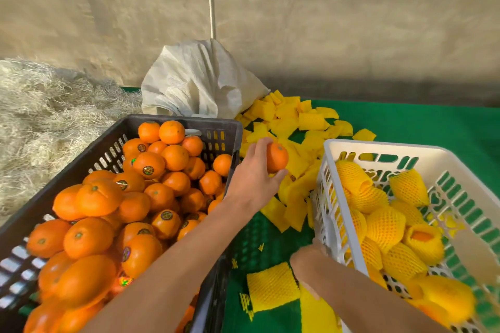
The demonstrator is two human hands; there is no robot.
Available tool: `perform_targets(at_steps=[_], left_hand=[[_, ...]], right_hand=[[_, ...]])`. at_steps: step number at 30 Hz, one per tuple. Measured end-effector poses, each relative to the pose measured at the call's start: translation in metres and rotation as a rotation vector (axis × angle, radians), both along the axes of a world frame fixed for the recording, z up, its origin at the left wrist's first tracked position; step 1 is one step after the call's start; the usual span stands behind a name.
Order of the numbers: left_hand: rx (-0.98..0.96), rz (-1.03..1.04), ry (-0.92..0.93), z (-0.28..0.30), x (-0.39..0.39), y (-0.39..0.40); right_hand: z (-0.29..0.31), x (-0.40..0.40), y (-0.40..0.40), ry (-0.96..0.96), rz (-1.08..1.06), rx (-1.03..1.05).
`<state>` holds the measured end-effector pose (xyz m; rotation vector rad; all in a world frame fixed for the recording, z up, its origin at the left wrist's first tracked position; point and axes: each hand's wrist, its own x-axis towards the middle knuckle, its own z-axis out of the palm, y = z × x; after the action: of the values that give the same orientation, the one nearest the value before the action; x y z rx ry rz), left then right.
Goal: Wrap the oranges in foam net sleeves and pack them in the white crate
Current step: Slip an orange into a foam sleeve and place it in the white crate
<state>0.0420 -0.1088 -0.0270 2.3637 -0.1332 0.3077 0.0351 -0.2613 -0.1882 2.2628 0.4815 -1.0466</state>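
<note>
Head view: left hand [254, 173] curled around 1 orange [276, 157]; right hand [308, 259] blurred, grip unclear.

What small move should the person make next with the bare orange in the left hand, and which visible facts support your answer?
Probably bring the right hand, blurred near the white crate, to one yellow foam net sleeve on the green mat. The left hand grips an unwrapped orange over the loose sleeves, while the crate's oranges are already sleeved.

soft, even, warm light fell with faint shadows; the right hand [308, 259] was smeared by motion blur, and wide-angle distortion bent the edges.
</note>
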Motion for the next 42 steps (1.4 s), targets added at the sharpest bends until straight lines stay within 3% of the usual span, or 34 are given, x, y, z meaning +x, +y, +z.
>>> perform_targets(at_steps=[9, 11, 15, 19, 22, 24, 27, 31, 36, 40, 42], left_hand=[[0.067, -0.040, -0.007, -0.001, -0.004, -0.001], [0.055, -0.035, -0.009, -0.002, -0.002, -0.001], [-0.027, -0.019, 0.015, -0.004, 0.001, -0.002], [-0.161, -0.020, 0.010, -0.006, 0.004, -0.003], [-0.273, -0.041, 0.046, -0.009, 0.009, -0.003], [-0.451, -0.073, 0.138, -0.011, 0.013, -0.004], [-0.617, -0.102, 0.265, -0.012, 0.018, -0.004], [-0.703, -0.102, 0.324, -0.013, 0.022, -0.003], [-0.735, -0.051, 0.417, -0.016, 0.026, 0.000], [-0.811, -0.020, 0.469, -0.015, 0.028, -0.001], [-0.854, -0.026, 0.484, -0.014, 0.030, -0.002]], right_hand=[[0.028, -0.005, 0.005, 0.195, -0.083, 0.007], [0.045, -0.003, 0.010, 0.264, -0.163, 0.106], [0.077, 0.013, 0.003, 0.064, -0.397, 0.577], [0.102, 0.022, -0.012, -0.455, -0.807, 1.443], [0.112, 0.021, -0.015, -0.747, -0.916, 1.862], [0.118, 0.020, -0.013, -0.692, -0.950, 2.025], [0.122, 0.016, -0.010, -0.399, -1.040, 2.195], [0.122, 0.016, -0.009, -0.442, -0.968, 2.149], [0.126, 0.016, -0.012, -0.399, -1.037, 2.196], [0.129, 0.014, -0.014, -0.007, -1.177, 2.255], [0.128, 0.015, -0.014, 0.064, -1.218, 2.281]])
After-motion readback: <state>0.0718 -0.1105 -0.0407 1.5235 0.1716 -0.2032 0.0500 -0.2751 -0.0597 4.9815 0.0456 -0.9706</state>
